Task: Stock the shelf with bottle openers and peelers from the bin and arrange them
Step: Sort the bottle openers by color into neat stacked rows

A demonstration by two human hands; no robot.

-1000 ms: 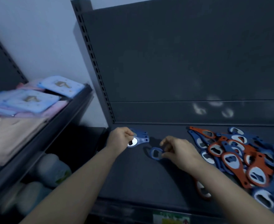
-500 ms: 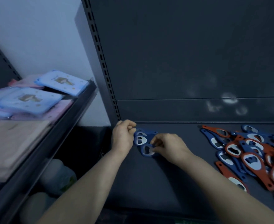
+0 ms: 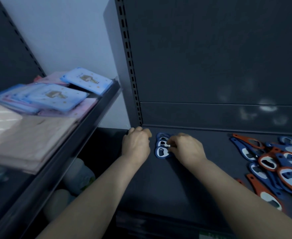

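1. We see a dark grey back panel (image 3: 210, 57) filling the upper right, with one horizontal seam low down. The pale glints (image 3: 265, 107) on its right side may be reflections.
2. A slotted upright (image 3: 132, 75) runs down the panel's left edge to the shelf (image 3: 159, 190), whose deck is dark grey and matte.
3. A pale bluish wall (image 3: 64, 31) shows between the two units.
4. At left we see a second dark rack (image 3: 60, 157), slanted in view, with its own slotted upright (image 3: 21, 40).
5. The rack holds flat blue and pink packets (image 3: 55, 96) beside a folded pinkish stack (image 3: 31, 135), both motion-blurred.
6. Pale rounded bundles (image 3: 78, 171) sit on the level below.
7. The light is dim and cool.
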